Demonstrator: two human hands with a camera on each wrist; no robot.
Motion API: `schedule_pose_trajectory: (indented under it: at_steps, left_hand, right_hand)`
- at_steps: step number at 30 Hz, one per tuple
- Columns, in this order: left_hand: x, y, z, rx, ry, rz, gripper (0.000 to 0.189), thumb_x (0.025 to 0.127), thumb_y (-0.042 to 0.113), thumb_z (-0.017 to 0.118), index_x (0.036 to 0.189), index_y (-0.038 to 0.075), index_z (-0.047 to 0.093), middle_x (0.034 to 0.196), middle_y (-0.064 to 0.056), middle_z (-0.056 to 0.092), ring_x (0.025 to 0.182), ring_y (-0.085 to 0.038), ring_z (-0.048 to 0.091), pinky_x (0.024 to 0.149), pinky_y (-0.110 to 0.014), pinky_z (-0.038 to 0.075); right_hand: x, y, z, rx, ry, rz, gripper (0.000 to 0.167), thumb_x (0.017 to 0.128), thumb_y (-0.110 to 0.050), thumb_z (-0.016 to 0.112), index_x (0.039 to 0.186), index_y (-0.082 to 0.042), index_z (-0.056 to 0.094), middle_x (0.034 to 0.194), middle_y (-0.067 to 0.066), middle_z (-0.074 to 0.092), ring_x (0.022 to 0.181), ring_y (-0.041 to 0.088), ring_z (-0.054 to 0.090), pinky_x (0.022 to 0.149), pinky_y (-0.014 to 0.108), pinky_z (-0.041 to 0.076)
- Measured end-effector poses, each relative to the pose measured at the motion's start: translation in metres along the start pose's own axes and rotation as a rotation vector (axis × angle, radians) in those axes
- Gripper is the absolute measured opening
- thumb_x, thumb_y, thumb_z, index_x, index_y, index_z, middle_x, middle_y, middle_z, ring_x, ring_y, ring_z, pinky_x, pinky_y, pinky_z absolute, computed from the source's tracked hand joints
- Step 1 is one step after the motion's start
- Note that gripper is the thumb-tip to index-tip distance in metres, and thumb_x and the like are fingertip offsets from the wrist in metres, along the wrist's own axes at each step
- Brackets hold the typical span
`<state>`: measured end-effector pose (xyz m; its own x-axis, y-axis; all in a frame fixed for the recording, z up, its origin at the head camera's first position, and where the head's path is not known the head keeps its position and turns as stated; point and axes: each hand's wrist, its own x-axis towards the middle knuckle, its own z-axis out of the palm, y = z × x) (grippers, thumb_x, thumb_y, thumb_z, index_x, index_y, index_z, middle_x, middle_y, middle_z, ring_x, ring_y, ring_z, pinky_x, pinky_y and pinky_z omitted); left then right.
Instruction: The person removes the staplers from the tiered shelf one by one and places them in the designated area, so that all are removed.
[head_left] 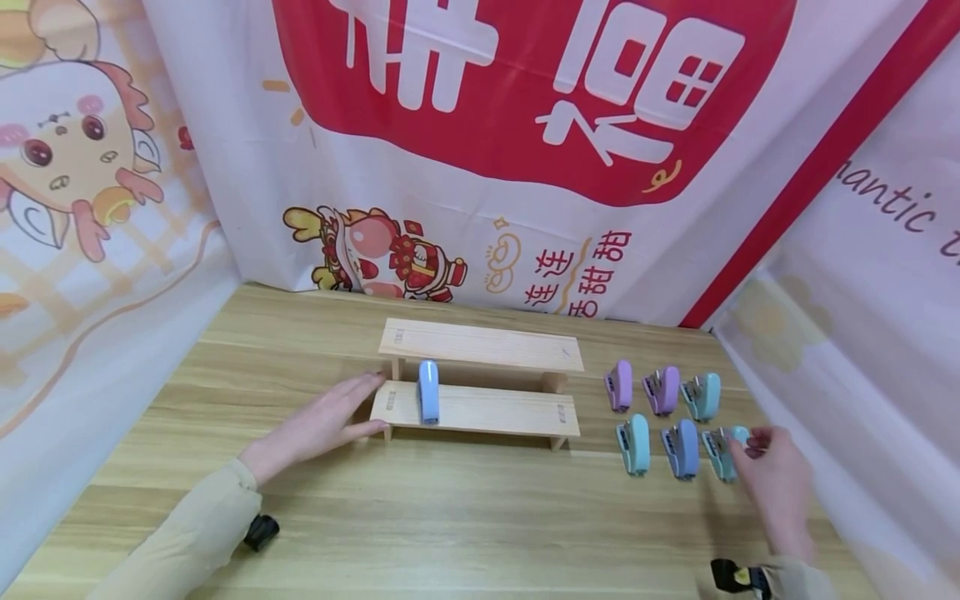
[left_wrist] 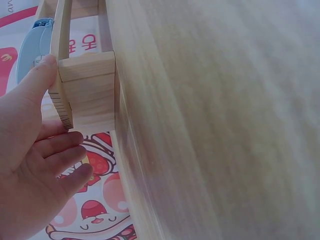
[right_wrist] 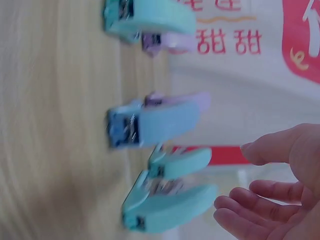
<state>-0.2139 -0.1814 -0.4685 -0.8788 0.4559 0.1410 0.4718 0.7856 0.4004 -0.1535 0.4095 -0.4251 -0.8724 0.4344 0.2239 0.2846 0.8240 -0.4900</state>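
Note:
A two-step wooden rack (head_left: 480,408) stands mid-table, with a light blue stapler (head_left: 428,392) upright on its lower step. My left hand (head_left: 330,417) holds the left end of that step; in the left wrist view the thumb (left_wrist: 42,75) lies against the board and the other fingers bend loosely below it. At the right, my right hand (head_left: 776,475) is beside the turquoise stapler (right_wrist: 172,210) at the front right of a group. Its thumb and fingers are spread, with a gap to that stapler in the right wrist view.
Two purple staplers (head_left: 619,386) (head_left: 662,390) and a teal one (head_left: 701,396) form the back row. In front of them stand a mint stapler (head_left: 634,446) and a blue one (head_left: 681,450). Printed cloth walls (head_left: 480,192) border the wooden table (head_left: 450,517) at back and sides.

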Motion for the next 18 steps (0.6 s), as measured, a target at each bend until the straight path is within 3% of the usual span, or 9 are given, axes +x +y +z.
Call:
schedule_pose_trajectory:
  at_steps: [7,9,11,14,18]
  left_hand:
    - [0.0,-0.001,0.002,0.005,0.004,-0.006,0.08,0.091,0.047,0.067,0.151,0.002,0.038,0.154,-0.024,0.042,0.14,-0.042,0.044,0.115,-0.06,0.039]
    - [0.0,-0.001,0.002,0.006,0.005,-0.006,0.081,0.091,0.048,0.067,0.151,0.002,0.038,0.154,-0.024,0.042,0.14,-0.042,0.044,0.115,-0.06,0.039]
    - [0.0,0.0,0.001,0.006,0.005,-0.006,0.081,0.091,0.047,0.067,0.151,0.002,0.038,0.153,-0.024,0.042,0.14,-0.042,0.044,0.115,-0.06,0.039]
    - [0.0,0.0,0.001,0.006,0.002,-0.007,0.081,0.091,0.048,0.067,0.151,0.002,0.038,0.154,-0.023,0.041,0.14,-0.042,0.044,0.115,-0.06,0.039]
    - [0.0,0.0,0.002,0.008,-0.003,-0.009,0.081,0.091,0.048,0.067,0.151,0.002,0.037,0.154,-0.023,0.041,0.14,-0.042,0.043,0.116,-0.061,0.038]
  right_hand:
    - [-0.009,-0.035,0.004,0.064,0.085,-0.14,0.037,0.088,-0.015,0.071,0.112,0.01,0.058,0.101,0.031,0.067,0.088,0.041,0.068,0.059,0.005,0.037]
    - [-0.011,-0.044,0.007,0.07,0.103,-0.178,0.036,0.087,-0.013,0.072,0.111,0.01,0.059,0.099,0.03,0.068,0.086,0.04,0.069,0.06,0.01,0.047]
    - [-0.014,-0.053,0.009,0.074,0.1,-0.2,0.036,0.087,-0.013,0.073,0.112,0.009,0.059,0.1,0.03,0.068,0.086,0.04,0.069,0.064,0.023,0.057]
    - [-0.017,-0.066,0.013,0.08,0.105,-0.228,0.034,0.086,-0.013,0.074,0.11,0.007,0.06,0.099,0.027,0.069,0.087,0.038,0.069,0.069,0.036,0.06]
    - [-0.022,-0.083,0.018,0.111,0.121,-0.301,0.03,0.084,-0.01,0.075,0.105,0.006,0.061,0.095,0.024,0.069,0.084,0.037,0.071,0.068,0.037,0.061]
